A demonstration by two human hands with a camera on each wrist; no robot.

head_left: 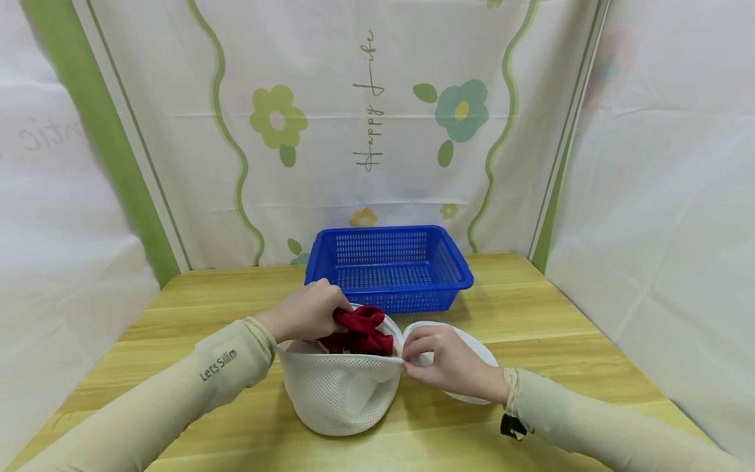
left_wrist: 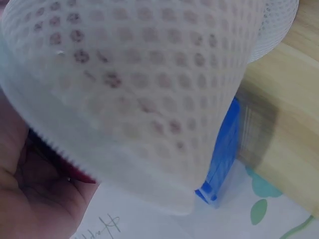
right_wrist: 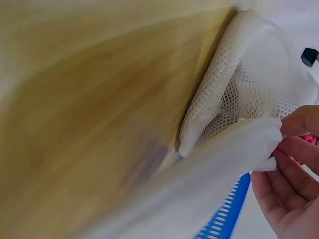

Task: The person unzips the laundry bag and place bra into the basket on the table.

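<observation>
A white mesh laundry bag (head_left: 339, 396) stands on the table with its zippered mouth facing up. My left hand (head_left: 312, 311) reaches over the far left of that mouth and grips a dark red cloth (head_left: 364, 328), which lies bunched partly inside. In the left wrist view, the bag's mesh wall (left_wrist: 149, 74) covers most of the cloth, and a strip of red shows by the palm. With thumb and fingers, my right hand (head_left: 442, 357) pinches the bag's rim at the right, where the round mesh lid (head_left: 480, 351) folds outward. Fingertips (right_wrist: 294, 119) press the white edge in the right wrist view.
Behind the bag, a blue plastic basket (head_left: 389, 290) with slotted walls sits near the back of the wooden table (head_left: 236, 419). White curtains (head_left: 377, 190) with flower prints enclose the back and both sides. A black band (head_left: 513, 427) is on the right wrist.
</observation>
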